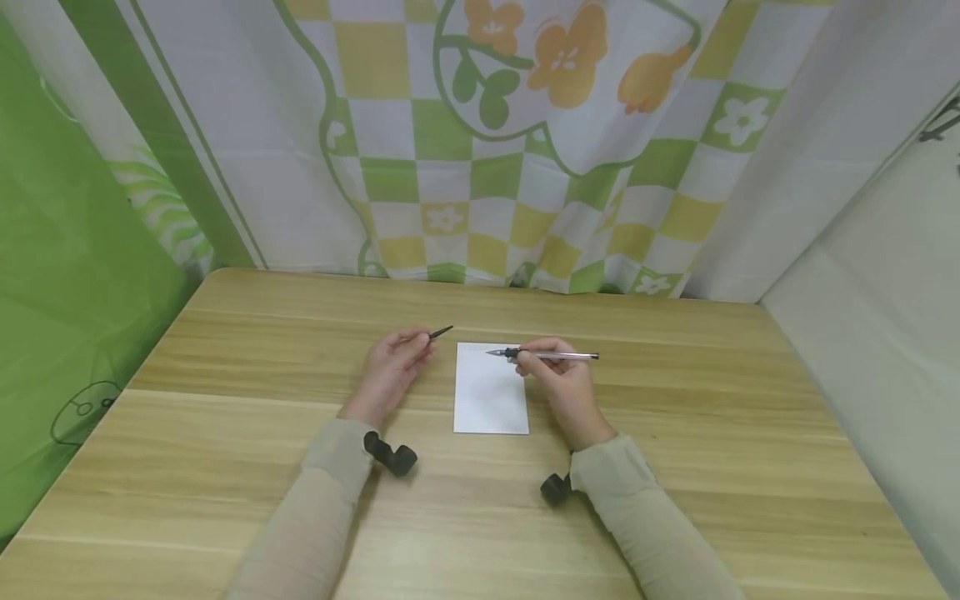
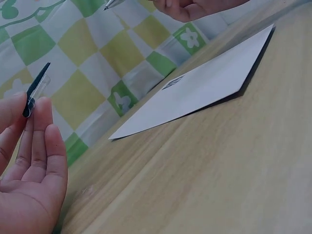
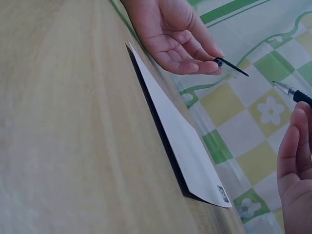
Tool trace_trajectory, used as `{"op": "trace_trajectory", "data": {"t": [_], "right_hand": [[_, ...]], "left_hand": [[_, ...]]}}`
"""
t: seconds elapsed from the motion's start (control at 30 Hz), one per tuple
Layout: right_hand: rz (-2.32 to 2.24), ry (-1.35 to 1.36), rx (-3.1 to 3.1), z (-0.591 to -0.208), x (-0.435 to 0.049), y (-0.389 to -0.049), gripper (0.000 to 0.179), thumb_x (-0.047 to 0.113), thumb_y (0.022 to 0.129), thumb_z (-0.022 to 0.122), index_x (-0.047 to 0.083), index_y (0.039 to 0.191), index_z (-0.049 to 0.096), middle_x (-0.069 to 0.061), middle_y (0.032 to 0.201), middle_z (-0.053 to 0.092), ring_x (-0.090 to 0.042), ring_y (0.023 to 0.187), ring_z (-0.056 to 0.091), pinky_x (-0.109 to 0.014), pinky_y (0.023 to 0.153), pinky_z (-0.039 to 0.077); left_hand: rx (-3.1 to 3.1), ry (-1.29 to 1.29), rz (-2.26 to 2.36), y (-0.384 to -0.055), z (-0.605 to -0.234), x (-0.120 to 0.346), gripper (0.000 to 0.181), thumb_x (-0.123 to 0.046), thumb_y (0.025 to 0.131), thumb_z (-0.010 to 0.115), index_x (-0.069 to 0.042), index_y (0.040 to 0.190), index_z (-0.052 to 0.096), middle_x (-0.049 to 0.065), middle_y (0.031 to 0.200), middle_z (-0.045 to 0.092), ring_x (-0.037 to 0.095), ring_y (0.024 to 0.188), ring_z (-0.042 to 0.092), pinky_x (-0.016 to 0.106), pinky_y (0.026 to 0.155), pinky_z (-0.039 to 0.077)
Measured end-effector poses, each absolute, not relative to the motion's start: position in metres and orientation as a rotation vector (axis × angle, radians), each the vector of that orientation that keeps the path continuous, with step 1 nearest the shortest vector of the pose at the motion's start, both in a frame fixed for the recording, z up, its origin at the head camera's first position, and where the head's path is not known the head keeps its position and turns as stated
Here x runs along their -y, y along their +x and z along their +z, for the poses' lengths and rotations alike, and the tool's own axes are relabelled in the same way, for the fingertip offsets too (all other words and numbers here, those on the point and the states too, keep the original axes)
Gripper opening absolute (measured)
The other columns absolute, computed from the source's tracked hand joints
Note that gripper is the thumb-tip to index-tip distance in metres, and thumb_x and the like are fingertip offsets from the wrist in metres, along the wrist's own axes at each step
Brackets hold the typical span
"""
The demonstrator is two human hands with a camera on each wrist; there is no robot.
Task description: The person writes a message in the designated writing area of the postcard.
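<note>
Between thumb and fingertips my left hand pinches a pen cap, clear with a dark clip that points up and to the right. My right hand holds an uncapped pen by its black grip, the metal tip pointing left toward the cap. Pen tip and cap are apart, as the right wrist view shows. Below the pen lies a white paper pad on the table, with a small dark printed mark near one corner and a dark underside edge.
The wooden table reaches back to a green, yellow and white checked curtain. Green cloth hangs at the left, and a pale wall stands at the right. A small black wrist camera sits by the left sleeve.
</note>
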State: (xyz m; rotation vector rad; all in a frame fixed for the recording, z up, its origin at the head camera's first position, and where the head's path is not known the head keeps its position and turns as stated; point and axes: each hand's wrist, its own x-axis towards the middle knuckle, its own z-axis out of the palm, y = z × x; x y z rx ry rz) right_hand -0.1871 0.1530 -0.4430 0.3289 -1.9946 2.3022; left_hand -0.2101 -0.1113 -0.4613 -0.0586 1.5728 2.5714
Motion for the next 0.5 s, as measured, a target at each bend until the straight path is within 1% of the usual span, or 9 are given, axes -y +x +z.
{"op": "trace_trajectory", "data": {"t": [0.27,0.37,0.5], "right_hand": [[2.307,0.347,1.976,-0.444,-0.153,-0.188,0.019,0.005,0.094,0.072,-0.009,0.105,0.065,-0.004,0.091,0.075,-0.014,0.079,0.069,-0.027,0.079,0.059],[2.306,0.355,1.972,-0.444,-0.153,-0.188,0.019,0.004,0.093,0.072,-0.01,0.104,0.065,-0.004,0.091,0.075,-0.014,0.079,0.069,-0.027,0.079,0.059],[2.3,0.36,1.982,-0.445,-0.153,-0.189,0.022,0.006,0.093,0.072,-0.01,0.105,0.064,-0.005,0.091,0.075,-0.014,0.079,0.069,-0.027,0.078,0.059]], "left_hand": [[-1.662,-0.107,2.619,-0.212,-0.462,0.119,0.01,-0.002,0.1,0.06,-0.01,0.104,0.064,0.001,0.105,0.066,0.015,0.101,0.065,0.029,0.102,0.051],[-1.74,-0.165,2.609,-0.214,-0.462,0.122,0.009,-0.003,0.099,0.063,-0.008,0.107,0.063,0.0,0.105,0.066,0.014,0.099,0.064,0.027,0.1,0.052],[-1.937,-0.243,2.544,-0.218,-0.463,0.125,0.018,-0.009,0.097,0.068,-0.005,0.113,0.063,0.0,0.108,0.067,0.013,0.1,0.064,0.025,0.095,0.054]]}}
